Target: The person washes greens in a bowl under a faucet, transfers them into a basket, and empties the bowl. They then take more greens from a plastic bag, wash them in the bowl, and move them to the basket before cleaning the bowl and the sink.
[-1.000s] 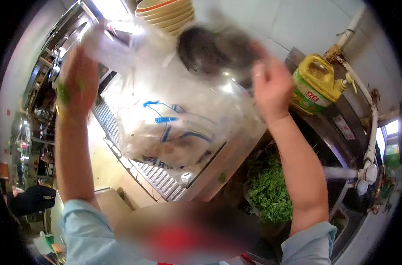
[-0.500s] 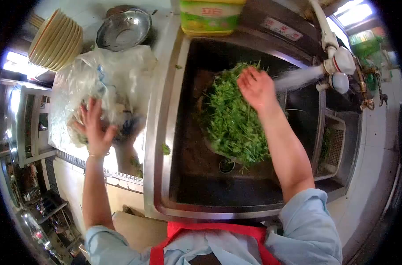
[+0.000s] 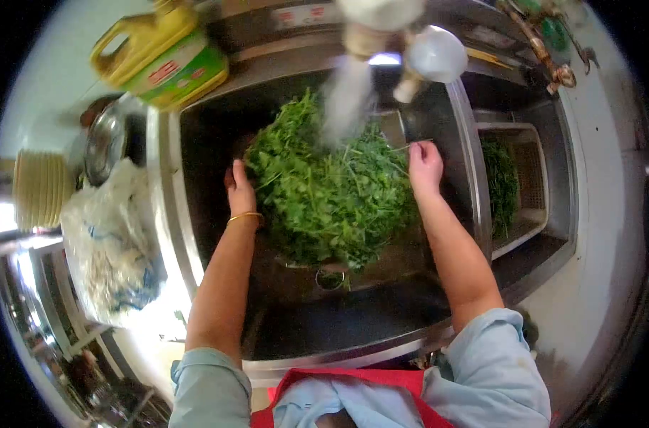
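A large heap of wet leafy herbs (image 3: pixel 331 185) lies in a metal vessel, mostly hidden, whose ring handle (image 3: pixel 330 279) shows at the near side. My left hand (image 3: pixel 241 191) is at the left edge of the heap, fingers stretched up along it and partly hidden. At the right edge my right hand (image 3: pixel 426 167) is closed, its fingertips pinching a thin herb stem. Water (image 3: pixel 348 103) pours onto the far part of the heap from the white tap (image 3: pixel 381 14). All this sits inside the dark sink (image 3: pixel 303 328).
Right of the sink, a plastic basket (image 3: pixel 535 185) holds more greens. A yellow-green oil jug (image 3: pixel 171 60) stands at the back left. On the left counter are a plastic bag (image 3: pixel 114 242), a metal bowl (image 3: pixel 104 146) and stacked bowls (image 3: pixel 39 189).
My left hand has left the plastic bag and come to the herbs' left edge. My right hand has moved to their right edge and closed. The water now falls on the herbs. The view has turned.
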Demonstrator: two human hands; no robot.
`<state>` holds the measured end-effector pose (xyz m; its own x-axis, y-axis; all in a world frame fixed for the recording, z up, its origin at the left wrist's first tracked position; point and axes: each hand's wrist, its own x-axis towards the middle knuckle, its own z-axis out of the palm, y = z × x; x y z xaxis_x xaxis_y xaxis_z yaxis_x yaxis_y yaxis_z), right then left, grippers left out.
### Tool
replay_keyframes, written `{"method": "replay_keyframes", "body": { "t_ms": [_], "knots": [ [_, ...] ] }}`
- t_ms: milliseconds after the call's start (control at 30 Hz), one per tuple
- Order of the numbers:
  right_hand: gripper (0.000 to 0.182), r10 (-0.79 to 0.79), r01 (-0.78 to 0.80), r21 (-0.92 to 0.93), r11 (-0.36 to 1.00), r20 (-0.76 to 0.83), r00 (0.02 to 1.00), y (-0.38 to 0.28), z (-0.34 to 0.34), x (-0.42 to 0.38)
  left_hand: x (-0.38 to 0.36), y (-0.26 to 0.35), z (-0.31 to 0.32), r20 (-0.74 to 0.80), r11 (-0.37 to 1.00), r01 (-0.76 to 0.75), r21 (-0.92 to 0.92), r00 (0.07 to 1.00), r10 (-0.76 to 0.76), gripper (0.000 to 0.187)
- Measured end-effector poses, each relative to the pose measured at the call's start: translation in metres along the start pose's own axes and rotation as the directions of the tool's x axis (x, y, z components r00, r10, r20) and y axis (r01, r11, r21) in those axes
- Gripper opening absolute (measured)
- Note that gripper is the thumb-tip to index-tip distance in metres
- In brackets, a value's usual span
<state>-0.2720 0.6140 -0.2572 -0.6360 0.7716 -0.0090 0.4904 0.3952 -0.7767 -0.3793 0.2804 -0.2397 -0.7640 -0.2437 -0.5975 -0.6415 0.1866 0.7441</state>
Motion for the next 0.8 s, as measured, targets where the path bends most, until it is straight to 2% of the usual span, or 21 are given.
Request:
{"method": "replay_keyframes", "body": {
  "t_ms": [33,67,133,167,200,233,300,367,400,467,500,533,567,600,633,667,733,800],
  "knots": [
    [0.040,0.150,-0.149,0.087,0.985,0.003,0.989,0.014,0.005,0.003,0.027,-0.018,0.014,0.011,0.987,-0.158,0.040,0.988,0.157,0.080],
    [0.051,0.317,-0.328,0.143,0.934,0.098,0.943,0.026,0.014,0.012,0.054,-0.033,0.031,0.023,0.947,-0.315,0.065,0.949,0.314,0.081],
    [0.063,0.312,-0.321,0.005,0.947,0.224,0.923,0.053,0.052,0.048,0.051,-0.006,0.051,0.060,0.866,-0.462,0.192,0.886,0.460,0.080],
    [0.071,0.160,-0.226,0.164,0.960,0.337,0.928,0.025,0.066,0.048,0.047,0.010,0.058,0.082,0.809,-0.531,0.251,0.845,0.529,0.080],
    [0.079,0.139,-0.120,-0.071,0.990,0.407,0.903,-0.006,0.079,0.060,0.048,0.019,0.070,0.088,0.744,-0.588,0.316,0.800,0.594,0.078],
    [0.079,0.197,-0.069,-0.221,0.973,0.631,0.751,-0.040,0.087,0.056,0.051,0.022,0.082,0.112,0.705,-0.621,0.342,0.772,0.625,0.075],
    [0.076,0.018,0.152,-0.253,0.955,0.563,0.826,-0.106,0.103,0.024,0.054,0.016,0.110,0.150,0.620,-0.679,0.394,0.713,0.685,0.071],
    [0.077,-0.245,0.364,-0.130,0.922,0.533,0.810,-0.097,0.116,0.015,0.058,0.009,0.123,0.219,0.621,-0.700,0.353,0.707,0.673,0.067],
    [0.078,-0.275,0.385,-0.060,0.921,0.598,0.752,-0.100,0.099,0.010,0.058,0.008,0.121,0.279,0.662,-0.694,0.283,0.720,0.635,0.064],
    [0.081,-0.361,0.506,-0.009,0.863,0.690,0.628,-0.098,0.074,-0.002,0.050,0.017,0.095,0.494,0.796,-0.602,0.061,0.711,0.500,0.060],
    [0.083,-0.402,0.599,-0.020,0.801,0.723,0.562,-0.090,0.061,-0.007,0.040,0.023,0.076,0.623,0.818,-0.575,0.009,0.643,0.445,0.058],
    [0.084,-0.436,0.683,-0.024,0.730,0.754,0.491,-0.082,0.051,-0.014,0.027,0.031,0.058,0.761,0.742,-0.670,-0.017,0.473,0.445,0.057],
    [0.085,-0.461,0.714,-0.035,0.699,0.742,0.487,-0.073,0.044,-0.026,0.013,0.020,0.052,0.770,0.438,-0.887,0.146,0.380,0.512,0.071],
    [0.085,-0.492,0.747,-0.048,0.664,0.724,0.483,-0.063,0.041,-0.035,0.000,0.008,0.047,0.770,0.067,-0.952,0.300,0.283,0.572,0.085],
    [0.085,-0.523,0.776,-0.068,0.627,0.701,0.485,-0.055,0.043,-0.039,-0.018,-0.002,0.054,0.744,0.053,-0.907,0.417,0.375,0.553,0.094],
    [0.083,-0.502,0.781,-0.072,0.620,0.729,0.466,-0.049,0.051,-0.041,-0.024,-0.012,0.063,0.705,-0.044,-0.850,0.524,0.405,0.582,0.096],
    [0.077,-0.466,0.786,-0.070,0.615,0.771,0.434,-0.026,0.081,-0.040,-0.009,-0.037,0.075,0.649,-0.156,-0.719,0.678,0.483,0.588,0.083],
    [0.069,-0.490,0.772,-0.004,0.636,0.770,0.408,0.004,0.118,-0.037,0.032,-0.078,0.078,0.630,0.025,-0.715,0.699,0.632,0.452,0.075]
  ]
}}
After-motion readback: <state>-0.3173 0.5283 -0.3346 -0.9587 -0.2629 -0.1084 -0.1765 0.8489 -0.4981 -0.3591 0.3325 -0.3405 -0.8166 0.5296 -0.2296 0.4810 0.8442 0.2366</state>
